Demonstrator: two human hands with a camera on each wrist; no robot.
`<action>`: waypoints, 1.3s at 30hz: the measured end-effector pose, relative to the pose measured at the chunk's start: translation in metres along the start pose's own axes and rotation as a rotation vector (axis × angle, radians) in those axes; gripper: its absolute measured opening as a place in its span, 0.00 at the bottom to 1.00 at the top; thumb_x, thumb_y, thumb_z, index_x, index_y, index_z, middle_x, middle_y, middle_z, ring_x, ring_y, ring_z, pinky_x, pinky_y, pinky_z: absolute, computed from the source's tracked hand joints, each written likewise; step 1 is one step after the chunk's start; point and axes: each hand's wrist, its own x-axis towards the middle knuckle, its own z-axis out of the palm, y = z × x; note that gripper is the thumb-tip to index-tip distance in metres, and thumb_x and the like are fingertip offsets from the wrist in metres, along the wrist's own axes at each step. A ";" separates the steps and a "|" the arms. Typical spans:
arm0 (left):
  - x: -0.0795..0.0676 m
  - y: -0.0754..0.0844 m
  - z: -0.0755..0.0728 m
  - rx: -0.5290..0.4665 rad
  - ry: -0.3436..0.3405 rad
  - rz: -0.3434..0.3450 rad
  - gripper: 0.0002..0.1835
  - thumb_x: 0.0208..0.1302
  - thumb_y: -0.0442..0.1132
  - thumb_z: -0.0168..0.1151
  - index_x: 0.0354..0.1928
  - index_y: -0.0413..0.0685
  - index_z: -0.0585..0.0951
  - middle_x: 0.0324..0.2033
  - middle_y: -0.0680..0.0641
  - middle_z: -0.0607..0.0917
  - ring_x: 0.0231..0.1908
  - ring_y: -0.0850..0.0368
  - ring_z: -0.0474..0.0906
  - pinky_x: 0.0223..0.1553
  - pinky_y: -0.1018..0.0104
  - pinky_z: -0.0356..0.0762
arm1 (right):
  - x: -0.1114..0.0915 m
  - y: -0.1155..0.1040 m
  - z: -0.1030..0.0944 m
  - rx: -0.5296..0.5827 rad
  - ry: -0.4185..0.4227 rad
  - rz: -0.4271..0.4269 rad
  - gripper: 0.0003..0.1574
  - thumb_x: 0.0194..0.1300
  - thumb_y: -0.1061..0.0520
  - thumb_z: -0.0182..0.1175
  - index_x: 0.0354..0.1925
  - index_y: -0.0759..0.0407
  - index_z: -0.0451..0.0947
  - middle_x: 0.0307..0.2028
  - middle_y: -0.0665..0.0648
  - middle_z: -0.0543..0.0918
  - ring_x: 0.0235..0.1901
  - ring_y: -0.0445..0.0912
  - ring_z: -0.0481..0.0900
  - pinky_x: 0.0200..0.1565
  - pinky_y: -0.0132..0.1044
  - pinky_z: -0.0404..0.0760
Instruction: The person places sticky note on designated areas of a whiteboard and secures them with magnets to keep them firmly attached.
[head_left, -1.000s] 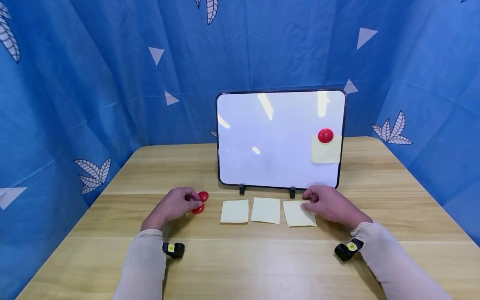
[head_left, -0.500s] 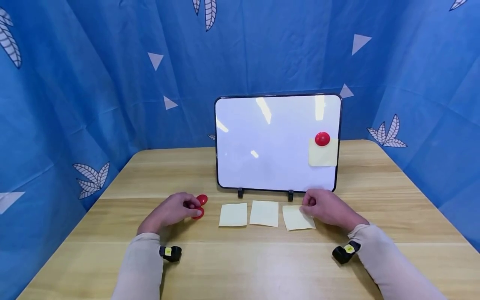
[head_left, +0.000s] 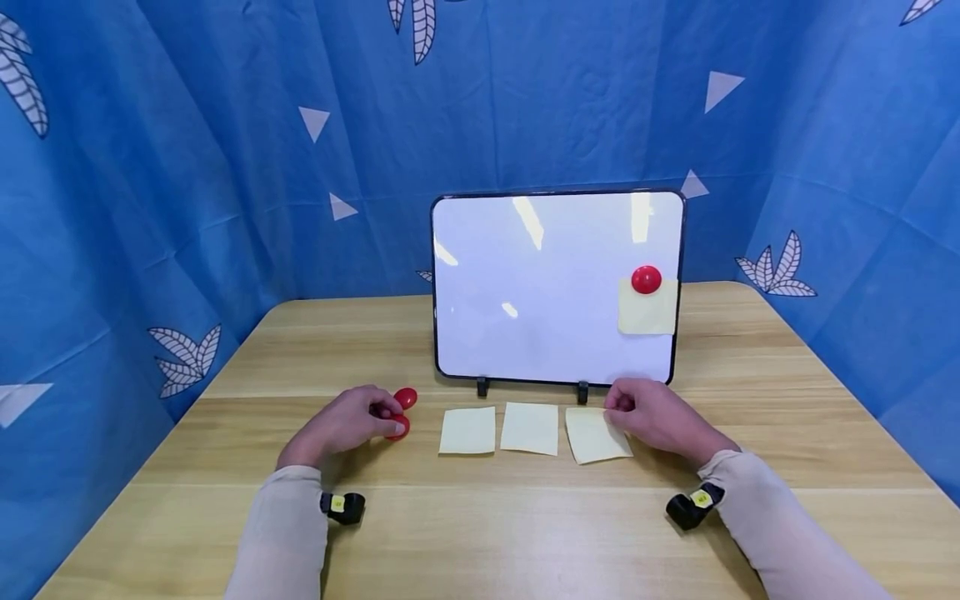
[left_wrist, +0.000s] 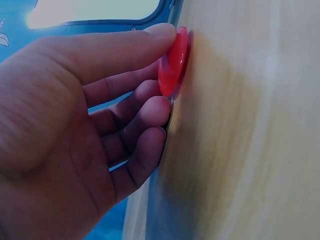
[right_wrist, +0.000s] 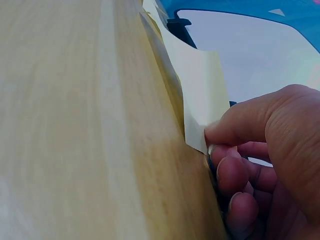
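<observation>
With thumb and fingertips my left hand point(head_left: 347, 423) pinches the rim of a round red magnet point(left_wrist: 173, 65), which sits at or just off the tabletop. A second red magnet point(head_left: 406, 397) lies right behind it. My right hand point(head_left: 662, 418) pinches the right edge of a pale yellow sticky note point(head_left: 595, 438). In the right wrist view this note point(right_wrist: 192, 85) curves up, its near edge raised off the wood. Two more sticky notes, a middle one point(head_left: 529, 428) and a left one point(head_left: 467, 431), lie flat in a row beside it.
A whiteboard point(head_left: 547, 292) stands upright behind the notes on small black feet point(head_left: 482, 387). On its right side another sticky note point(head_left: 647, 317) hangs under a red magnet point(head_left: 647, 279). Blue patterned cloth point(head_left: 225, 167) surrounds the wooden table point(head_left: 480, 533).
My right fingers have closed on the note's edge, and its edge now lifts and bends. The left thumb and fingers have settled on the front magnet. The head view has tilted slightly.
</observation>
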 end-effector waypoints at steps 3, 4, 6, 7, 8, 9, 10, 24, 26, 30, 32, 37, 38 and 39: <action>0.000 0.000 0.000 -0.009 -0.003 -0.007 0.17 0.53 0.44 0.78 0.43 0.54 0.84 0.39 0.49 0.80 0.41 0.49 0.72 0.37 0.58 0.71 | 0.001 0.000 0.000 0.003 -0.003 -0.001 0.04 0.65 0.61 0.63 0.34 0.52 0.78 0.29 0.49 0.77 0.33 0.46 0.73 0.37 0.40 0.73; 0.000 0.000 0.001 -0.014 -0.003 -0.009 0.17 0.52 0.44 0.79 0.43 0.54 0.83 0.39 0.49 0.80 0.41 0.49 0.72 0.37 0.58 0.71 | 0.001 0.000 0.000 0.006 -0.002 0.002 0.04 0.65 0.61 0.63 0.34 0.53 0.78 0.29 0.49 0.77 0.33 0.46 0.73 0.37 0.40 0.73; 0.001 0.000 0.001 -0.019 -0.001 -0.014 0.18 0.51 0.44 0.79 0.43 0.54 0.83 0.39 0.49 0.80 0.41 0.49 0.72 0.38 0.58 0.71 | 0.000 -0.001 0.000 0.009 0.000 0.006 0.04 0.65 0.61 0.63 0.34 0.53 0.78 0.29 0.49 0.77 0.33 0.46 0.73 0.37 0.40 0.73; 0.001 0.000 0.001 -0.020 0.002 -0.015 0.18 0.51 0.45 0.80 0.43 0.54 0.83 0.39 0.49 0.80 0.41 0.49 0.72 0.37 0.59 0.71 | 0.000 -0.001 0.001 0.010 0.001 0.007 0.04 0.65 0.61 0.63 0.34 0.53 0.78 0.29 0.49 0.77 0.33 0.46 0.73 0.36 0.40 0.73; 0.001 0.000 0.001 -0.021 0.004 -0.015 0.19 0.51 0.45 0.80 0.43 0.54 0.83 0.40 0.49 0.80 0.41 0.49 0.72 0.37 0.59 0.71 | 0.000 -0.001 0.001 0.013 0.002 0.006 0.04 0.65 0.61 0.63 0.34 0.53 0.79 0.29 0.49 0.77 0.33 0.46 0.73 0.36 0.40 0.73; 0.001 0.000 0.001 -0.021 0.006 -0.015 0.19 0.50 0.45 0.80 0.43 0.54 0.83 0.40 0.49 0.80 0.41 0.49 0.72 0.37 0.59 0.72 | 0.000 -0.001 0.001 0.015 0.002 0.006 0.04 0.66 0.61 0.63 0.34 0.52 0.78 0.29 0.49 0.77 0.33 0.46 0.73 0.36 0.40 0.73; 0.002 0.000 0.001 -0.020 0.008 -0.013 0.19 0.50 0.45 0.80 0.42 0.54 0.82 0.39 0.49 0.80 0.41 0.49 0.72 0.37 0.59 0.72 | 0.000 -0.001 0.001 0.020 -0.001 0.005 0.04 0.66 0.61 0.63 0.34 0.52 0.78 0.29 0.49 0.77 0.33 0.46 0.73 0.36 0.40 0.73; 0.001 0.000 0.003 -0.022 0.021 -0.006 0.18 0.51 0.45 0.80 0.41 0.53 0.82 0.39 0.49 0.80 0.40 0.49 0.72 0.36 0.59 0.72 | -0.002 -0.003 0.002 0.036 -0.016 0.012 0.04 0.69 0.57 0.62 0.35 0.50 0.77 0.30 0.50 0.77 0.33 0.47 0.74 0.36 0.39 0.74; 0.001 0.000 0.003 -0.023 0.021 -0.004 0.17 0.51 0.46 0.79 0.41 0.54 0.82 0.39 0.49 0.80 0.40 0.49 0.72 0.36 0.60 0.72 | -0.001 -0.004 0.002 0.034 -0.014 0.024 0.03 0.69 0.57 0.61 0.36 0.50 0.76 0.30 0.50 0.77 0.33 0.47 0.74 0.36 0.40 0.74; 0.001 0.000 0.003 -0.026 0.020 -0.003 0.17 0.53 0.46 0.78 0.41 0.54 0.82 0.39 0.49 0.80 0.40 0.49 0.72 0.36 0.60 0.71 | -0.001 -0.004 0.001 0.038 -0.017 0.051 0.03 0.69 0.56 0.61 0.36 0.51 0.76 0.31 0.51 0.77 0.34 0.48 0.74 0.37 0.41 0.74; 0.001 0.000 0.003 -0.028 0.019 -0.005 0.17 0.53 0.47 0.78 0.41 0.53 0.82 0.39 0.49 0.79 0.40 0.49 0.72 0.36 0.60 0.71 | 0.000 -0.005 0.001 0.045 -0.024 0.056 0.03 0.69 0.56 0.61 0.36 0.52 0.76 0.31 0.52 0.77 0.35 0.48 0.74 0.37 0.41 0.74; 0.001 -0.001 0.004 -0.037 0.019 -0.011 0.16 0.54 0.47 0.78 0.42 0.53 0.82 0.39 0.48 0.79 0.41 0.49 0.72 0.37 0.59 0.71 | -0.001 -0.005 0.002 0.064 -0.034 0.042 0.04 0.68 0.58 0.62 0.36 0.52 0.76 0.31 0.52 0.77 0.35 0.48 0.74 0.37 0.40 0.74; 0.002 -0.001 0.004 -0.038 0.020 -0.011 0.16 0.54 0.46 0.78 0.42 0.53 0.82 0.39 0.48 0.79 0.41 0.49 0.72 0.37 0.59 0.71 | -0.001 -0.004 0.002 0.066 -0.029 0.035 0.04 0.68 0.58 0.62 0.35 0.52 0.76 0.31 0.52 0.77 0.34 0.48 0.74 0.36 0.39 0.74; 0.002 -0.001 0.004 -0.040 0.022 -0.010 0.16 0.55 0.46 0.77 0.42 0.53 0.82 0.39 0.48 0.80 0.41 0.49 0.72 0.37 0.59 0.71 | -0.001 -0.004 0.002 0.066 -0.027 0.024 0.04 0.67 0.59 0.62 0.35 0.52 0.76 0.31 0.51 0.77 0.34 0.48 0.74 0.36 0.38 0.74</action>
